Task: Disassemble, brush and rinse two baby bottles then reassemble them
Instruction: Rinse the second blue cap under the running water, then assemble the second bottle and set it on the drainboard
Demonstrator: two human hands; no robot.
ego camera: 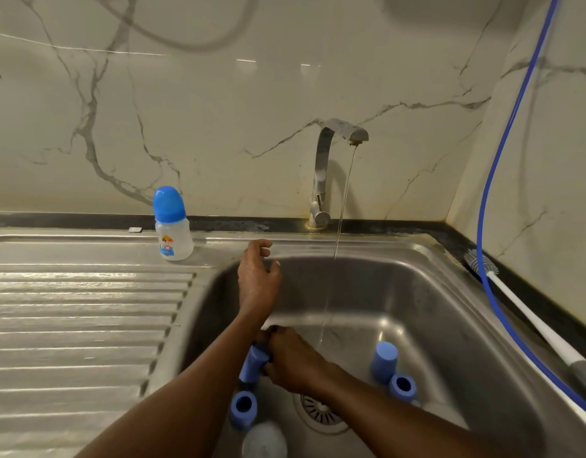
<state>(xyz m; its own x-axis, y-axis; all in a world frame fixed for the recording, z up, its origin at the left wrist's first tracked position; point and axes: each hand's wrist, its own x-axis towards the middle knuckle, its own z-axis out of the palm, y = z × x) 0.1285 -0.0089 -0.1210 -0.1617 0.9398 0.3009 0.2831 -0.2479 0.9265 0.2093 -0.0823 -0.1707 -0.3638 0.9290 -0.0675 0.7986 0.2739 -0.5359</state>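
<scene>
Nearest the lens, a clear bottle body (263, 441) lies in the sink (417, 292), cut off by the frame edge, so its axis cannot be told. Just behind it sits a blue ring (243, 408), opening upward. The right hand (291, 358) grips a blue cylindrical part (252, 365), long axis tilted with its upper end toward the back wall. The left hand (258, 272) hovers over the basin's rear-left corner, fingers loosely curled and holding nothing. An assembled bottle (172, 226) stands upright on the sink's ledge, cap up. Water runs from the faucet (337, 133).
</scene>
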